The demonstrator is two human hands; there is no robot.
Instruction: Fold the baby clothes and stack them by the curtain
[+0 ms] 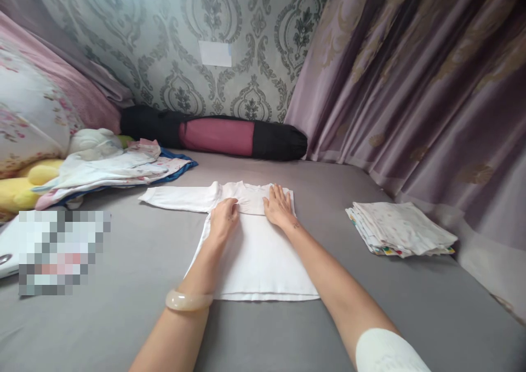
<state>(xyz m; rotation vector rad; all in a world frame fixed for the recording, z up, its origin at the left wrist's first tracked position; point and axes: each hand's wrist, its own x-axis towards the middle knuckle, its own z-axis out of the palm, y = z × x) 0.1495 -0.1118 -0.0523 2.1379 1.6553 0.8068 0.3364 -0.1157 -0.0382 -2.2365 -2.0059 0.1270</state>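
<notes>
A small white long-sleeved shirt (263, 257) lies spread on the grey bed sheet, its hem toward me. One sleeve (176, 198) stretches out to the left, while the right-hand sleeve is folded inward across the chest. My left hand (224, 217) has its fingers curled at the shirt's left shoulder, closed on the cloth, which creases beside the fingertips. Flat on the upper right of the shirt rests my right hand (279, 205), fingers stretched out. A pale bangle (189, 301) circles my left wrist.
To the right is a stack of folded printed clothes (405, 227). Loose clothes (119, 169) are heaped at the left, near a yellow plush thing (24, 188) and a blurred-out item (61, 251). A long black and maroon bag (216, 136) lies along the wall, beside purple curtains (394, 70).
</notes>
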